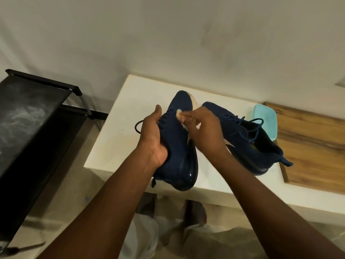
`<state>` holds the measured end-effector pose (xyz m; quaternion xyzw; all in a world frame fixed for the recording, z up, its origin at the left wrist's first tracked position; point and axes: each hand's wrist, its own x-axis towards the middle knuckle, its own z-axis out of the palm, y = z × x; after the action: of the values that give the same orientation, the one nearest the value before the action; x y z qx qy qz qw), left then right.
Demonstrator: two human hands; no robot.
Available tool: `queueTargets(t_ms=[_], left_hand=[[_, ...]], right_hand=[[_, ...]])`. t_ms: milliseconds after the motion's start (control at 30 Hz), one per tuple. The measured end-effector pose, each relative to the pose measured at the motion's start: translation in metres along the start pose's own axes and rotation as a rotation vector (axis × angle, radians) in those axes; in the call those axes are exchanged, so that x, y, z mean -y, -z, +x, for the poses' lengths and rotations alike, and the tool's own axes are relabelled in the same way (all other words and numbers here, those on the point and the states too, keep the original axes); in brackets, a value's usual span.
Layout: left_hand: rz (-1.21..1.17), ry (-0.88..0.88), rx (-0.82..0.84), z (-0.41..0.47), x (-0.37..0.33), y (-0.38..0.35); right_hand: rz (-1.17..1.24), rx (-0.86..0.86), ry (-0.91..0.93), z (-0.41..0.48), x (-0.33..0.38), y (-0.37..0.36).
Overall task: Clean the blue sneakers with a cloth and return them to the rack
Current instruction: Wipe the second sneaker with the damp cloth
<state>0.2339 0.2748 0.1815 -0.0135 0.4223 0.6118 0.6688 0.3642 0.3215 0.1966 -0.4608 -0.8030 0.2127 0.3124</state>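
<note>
The left hand [152,135] grips one blue sneaker [177,156] around its middle, thumb up by the laces, and holds it tipped on its side over the front left part of the tabletop [115,143]. The right hand [205,131] pinches a small pale cloth [179,115] against the knit upper near the laces. The other sneaker [248,139] sits on the tabletop towards the right edge, just beside a light blue box [265,122], with a wooden board [308,146] beyond it. The black rack [28,116] stands off the table's left edge.

The shoe looks light enough for one hand. Its fabric upper is probably soft and will give under rubbing, so bracing it from behind, as the left hand does, seems wise. The glossy heel looks stiff and maybe slippery. The waist or the collar opening looks like a surer hold than the heel, and the loose laces may snag.
</note>
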Motion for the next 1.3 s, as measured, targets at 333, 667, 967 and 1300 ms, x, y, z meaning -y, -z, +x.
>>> queueTargets(t_ms=[333,667,967,1300], left_hand=[[0.115,-0.023,-0.104,-0.004,0.0,-0.005],[0.177,-0.05,-0.136,-0.003,0.004,-0.014],[0.424,-0.094,-0.148,-0.007,0.01,-0.027],[0.484,-0.135,-0.212,-0.003,0.0,-0.016]], right_hand=[[-0.03,0.2,0.119,-0.002,0.008,-0.001],[0.175,0.335,0.041,-0.008,-0.006,0.011],[-0.026,-0.066,-0.162,0.016,-0.056,0.0],[0.005,-0.016,-0.066,0.009,-0.045,-0.003]])
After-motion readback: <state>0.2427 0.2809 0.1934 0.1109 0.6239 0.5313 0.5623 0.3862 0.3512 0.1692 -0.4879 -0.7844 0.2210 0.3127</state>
